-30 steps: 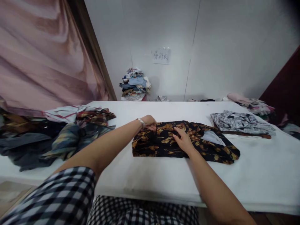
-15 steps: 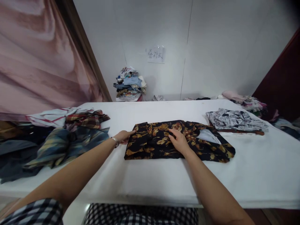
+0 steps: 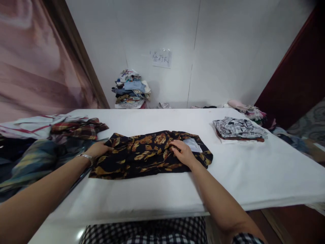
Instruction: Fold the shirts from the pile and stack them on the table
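A black shirt (image 3: 147, 156) with a gold and brown floral print lies folded into a long band across the table. Its pale inside shows at the collar opening near the right end. My left hand (image 3: 98, 149), with a bracelet at the wrist, grips the shirt's left end, the fingers partly hidden by cloth. My right hand (image 3: 183, 154) rests on the right half of the shirt, fingers curled and pinching the fabric left of the collar opening.
Loose shirts (image 3: 38, 152), some plaid, heap at the left of the white-covered table (image 3: 152, 200). A folded black-and-white printed garment (image 3: 237, 128) tops a small stack at the right. Behind the table stands a tall clothes pile (image 3: 132, 88); more clothes (image 3: 246, 110) lie at the far right.
The shirt has shifted left with both hands, its left end now by the loose heap. My right hand has gone from lying with spread fingers to pinching the cloth. The view has turned slightly right.
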Motion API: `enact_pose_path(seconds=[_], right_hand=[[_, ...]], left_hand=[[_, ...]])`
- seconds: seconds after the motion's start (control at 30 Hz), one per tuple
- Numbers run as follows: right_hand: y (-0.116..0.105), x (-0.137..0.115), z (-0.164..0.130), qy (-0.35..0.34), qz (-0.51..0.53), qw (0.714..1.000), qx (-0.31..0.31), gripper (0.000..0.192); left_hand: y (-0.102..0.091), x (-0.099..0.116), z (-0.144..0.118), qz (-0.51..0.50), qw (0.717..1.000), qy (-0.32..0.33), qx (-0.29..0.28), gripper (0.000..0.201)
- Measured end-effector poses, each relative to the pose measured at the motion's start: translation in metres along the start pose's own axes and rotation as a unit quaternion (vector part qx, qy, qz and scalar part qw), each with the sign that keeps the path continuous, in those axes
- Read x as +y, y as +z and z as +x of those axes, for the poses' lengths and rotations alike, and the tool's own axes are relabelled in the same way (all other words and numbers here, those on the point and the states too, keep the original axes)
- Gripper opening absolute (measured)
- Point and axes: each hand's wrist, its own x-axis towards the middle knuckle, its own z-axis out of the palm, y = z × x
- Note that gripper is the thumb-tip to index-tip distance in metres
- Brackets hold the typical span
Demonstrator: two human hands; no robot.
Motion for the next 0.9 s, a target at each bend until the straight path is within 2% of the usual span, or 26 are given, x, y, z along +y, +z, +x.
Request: enact_pose_path(seconds=[0.1, 0.17, 0.23, 0.27, 0.33, 0.37, 0.43, 0.47, 0.53, 0.6, 0.67, 0.77, 0.83, 0.9], right_hand=[[0.000, -0.007, 0.001, -0.013, 0.011, 1.000, 0.011, 0.027], [-0.004, -0.009, 0.002, -0.008, 0.013, 0.999, 0.033, 0.026], [-0.008, -0.008, 0.003, 0.006, 0.012, 0.999, 0.049, 0.025], [-0.010, -0.007, 0.003, 0.016, 0.012, 0.998, 0.053, 0.024], [-0.012, -0.004, 0.002, 0.038, 0.012, 0.998, 0.053, 0.024], [-0.013, -0.003, 0.002, 0.048, 0.013, 0.997, 0.052, 0.023], [-0.014, 0.000, 0.002, 0.063, 0.015, 0.997, 0.052, 0.024], [-0.014, 0.001, 0.002, 0.070, 0.015, 0.996, 0.055, 0.024], [-0.016, 0.002, 0.003, 0.082, 0.013, 0.995, 0.063, 0.024], [-0.018, 0.001, 0.004, 0.092, 0.012, 0.994, 0.063, 0.024], [-0.020, -0.002, 0.005, 0.096, 0.015, 0.994, 0.057, 0.025], [-0.018, -0.009, 0.003, 0.079, 0.032, 0.996, 0.032, 0.026], [-0.013, -0.014, 0.001, 0.065, 0.049, 0.997, -0.012, 0.029], [-0.007, -0.017, -0.002, 0.060, 0.058, 0.993, -0.080, 0.034]], left_hand=[[-0.017, 0.007, 0.002, 0.070, 0.997, 0.009, -0.013, 0.017], [-0.020, 0.030, 0.001, 0.097, 0.995, 0.031, -0.010, 0.021], [-0.014, 0.065, -0.007, 0.091, 0.993, 0.067, -0.026, 0.025], [-0.007, 0.084, -0.013, 0.077, 0.992, 0.089, -0.044, 0.028], [0.015, 0.122, -0.031, 0.009, 0.981, 0.143, -0.130, 0.041], [0.028, 0.138, -0.041, -0.010, 0.975, 0.156, -0.156, 0.048], [0.053, 0.160, -0.056, -0.053, 0.963, 0.181, -0.194, 0.056], [0.062, 0.165, -0.059, -0.069, 0.960, 0.191, -0.192, 0.058], [0.072, 0.160, -0.057, -0.084, 0.964, 0.198, -0.156, 0.058], [0.072, 0.142, -0.044, -0.073, 0.977, 0.175, -0.100, 0.060], [0.068, 0.118, -0.028, -0.057, 0.988, 0.127, -0.071, 0.067], [0.069, 0.089, -0.013, -0.051, 0.993, 0.056, -0.087, 0.072], [0.079, 0.083, -0.013, -0.063, 0.991, 0.041, -0.114, 0.067], [0.092, 0.086, -0.018, -0.081, 0.986, 0.058, -0.133, 0.056]])
